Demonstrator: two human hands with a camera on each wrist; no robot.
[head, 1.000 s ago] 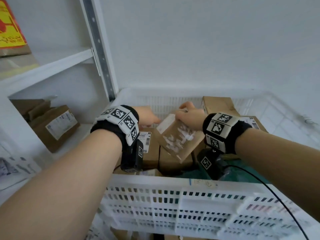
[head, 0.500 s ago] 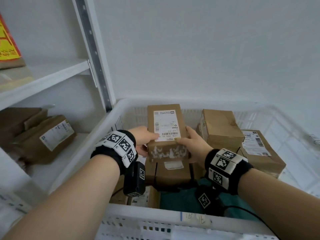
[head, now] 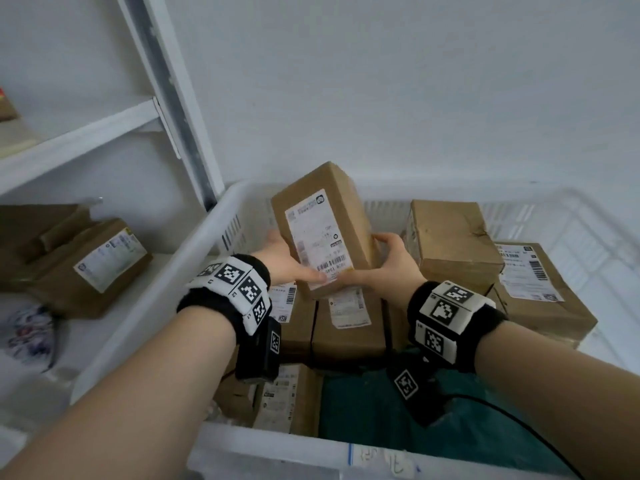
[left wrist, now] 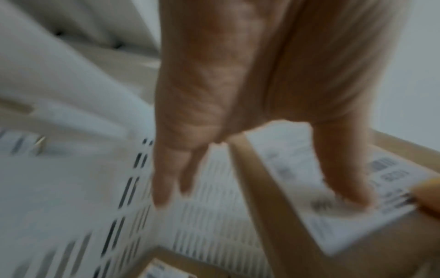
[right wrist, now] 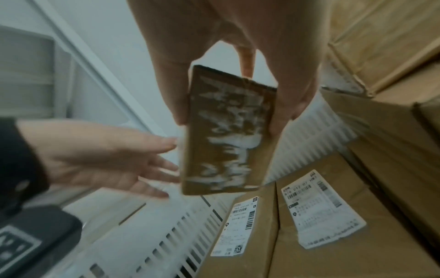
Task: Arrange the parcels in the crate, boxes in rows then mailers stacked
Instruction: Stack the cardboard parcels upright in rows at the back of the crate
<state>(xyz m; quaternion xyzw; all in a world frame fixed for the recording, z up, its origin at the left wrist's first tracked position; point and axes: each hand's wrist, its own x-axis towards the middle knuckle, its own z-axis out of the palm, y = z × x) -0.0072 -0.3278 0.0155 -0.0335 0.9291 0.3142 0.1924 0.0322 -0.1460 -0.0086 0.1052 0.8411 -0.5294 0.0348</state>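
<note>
A small brown box (head: 322, 230) with a white label hangs tilted over the back left of the white crate (head: 156, 299). My right hand (head: 388, 265) grips the near end of this box (right wrist: 226, 141) between thumb and fingers (right wrist: 238, 28). My left hand (head: 287, 265) steadies its left side with straight fingers (right wrist: 107, 159), thumb on the label (left wrist: 345, 178). Below lie two labelled boxes side by side (head: 346, 327), with larger boxes at the back (head: 450, 237) and right (head: 540, 289). A teal mailer (head: 381, 410) lies at the crate's front.
Another labelled box (head: 287, 396) sits in the crate's front left corner. To the left, a white shelf unit (head: 173, 98) holds a brown parcel (head: 104, 265) and a printed bag (head: 31, 330). A white wall stands behind the crate.
The small box has come up from among the others, turned label up, then tilted with its far end higher. Both hands rose with it.
</note>
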